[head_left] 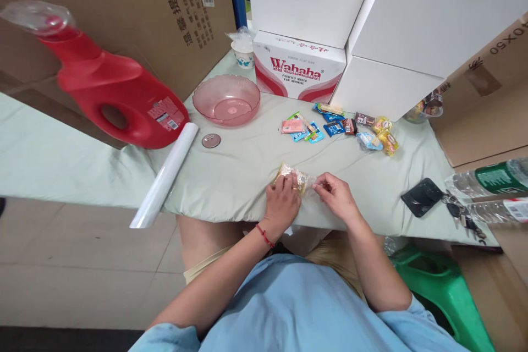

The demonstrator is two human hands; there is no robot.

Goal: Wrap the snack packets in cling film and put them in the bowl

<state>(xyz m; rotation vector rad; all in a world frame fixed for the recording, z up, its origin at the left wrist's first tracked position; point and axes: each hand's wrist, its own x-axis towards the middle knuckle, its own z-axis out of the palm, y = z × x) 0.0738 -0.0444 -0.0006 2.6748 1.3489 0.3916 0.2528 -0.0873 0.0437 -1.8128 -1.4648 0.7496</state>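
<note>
A small yellow-and-clear snack packet [304,179] lies near the front edge of the cloth-covered table. My left hand [282,198], with a red cord at the wrist, presses its curled fingers over the packet and covers its near side. At the packet's right end, my right hand [335,192] pinches thin clear plastic film [312,182] between thumb and fingers. Whether this film is part of the packet's wrapper or a separate sheet, I cannot tell. Farther back lie several small wrapped snacks [334,127] in blue, pink, brown and yellow.
A pink translucent bowl [226,118] stands at the back left, near a round lid-like disc [211,141]. A white roll [165,176] overhangs the front edge beside a red jug [124,85]. Boxes [299,69] line the back. A black wallet-like item [421,197], keys and bottles lie right.
</note>
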